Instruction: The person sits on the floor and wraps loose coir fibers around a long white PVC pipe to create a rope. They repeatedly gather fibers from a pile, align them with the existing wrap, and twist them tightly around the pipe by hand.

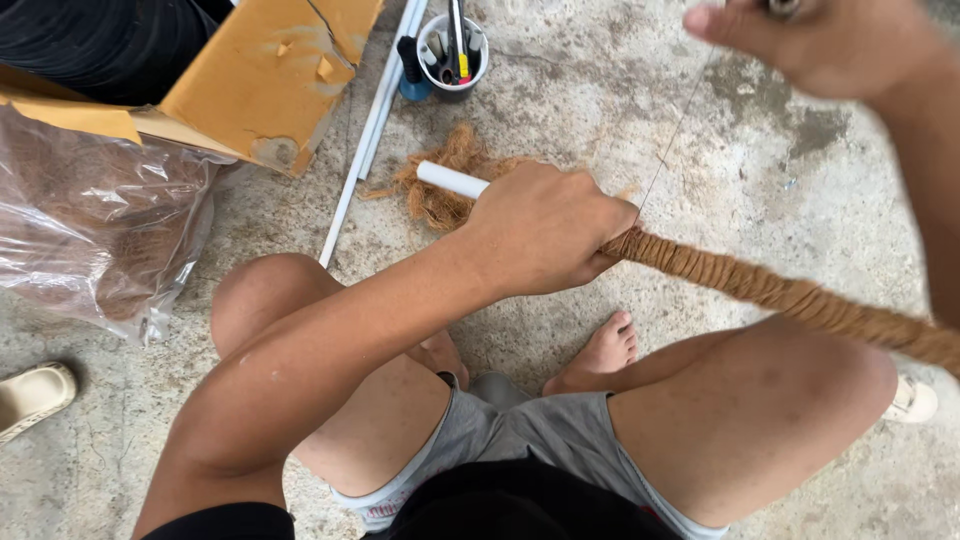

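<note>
— What's the left hand (545,235) got?
— Fingers clamped round a white pipe (452,180) wrapped in brown coir (790,297), lumpy and ribbed, over the knees.
— And the right hand (810,45)?
— Raised farther off, fingers pinched on a thin thread (672,140).

I see grey shorts (540,430) with a white hem that has a little red marking, and a black shirt (520,510) with short black sleeves. The arms, legs and feet are bare.
</note>
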